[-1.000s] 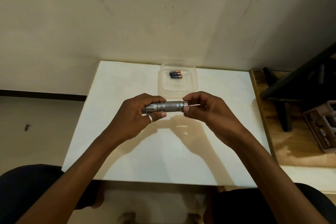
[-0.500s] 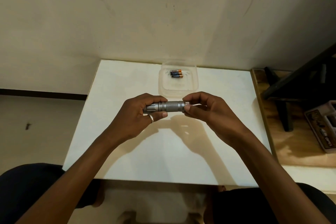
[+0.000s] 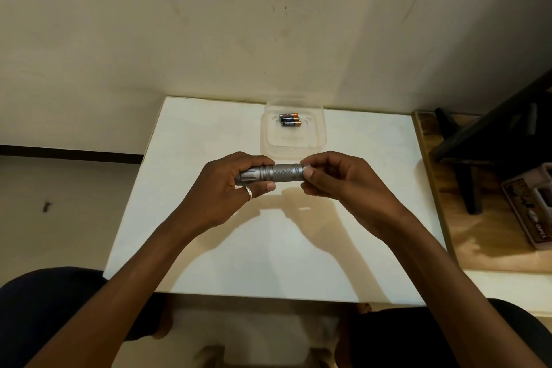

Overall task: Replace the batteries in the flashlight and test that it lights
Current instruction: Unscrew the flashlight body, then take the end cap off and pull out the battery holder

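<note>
1. Nearest the camera: both forearms reach forward over the near edge of a white table [image 3: 268,248].

2. Left hand [image 3: 224,188]: fingers wrapped round the head end of the flashlight [image 3: 280,173], thumb underneath. A ring [image 3: 248,193] sits on 1 finger.

3. Right hand [image 3: 337,179]: fingertips [image 3: 310,172] and thumb pinch the tail end of the flashlight. The tail cap itself is covered by the fingers; whether it is seated, loose or off cannot be told.

4. Flashlight: grey metal, held level, head to the left, above the middle of the table and clear of its surface. The lens faces away from the camera. No beam or glow shows anywhere.

5. Further back: a clear plastic container [image 3: 318,140] stands on the table just beyond the hands. 3 batteries [image 3: 290,119] lie side by side in its far part, touching.

6. Beyond that: a marked, pale wall [image 3: 268,24].

7. Assessment of progress: the grip suits turning the tail cap. With 3 batteries lying untouched, the swap is probably at its opening stage, though these could equally be spent cells already removed. Judged outstanding: confirming fresh cells are inside, closing the cap, and the light test.
</note>
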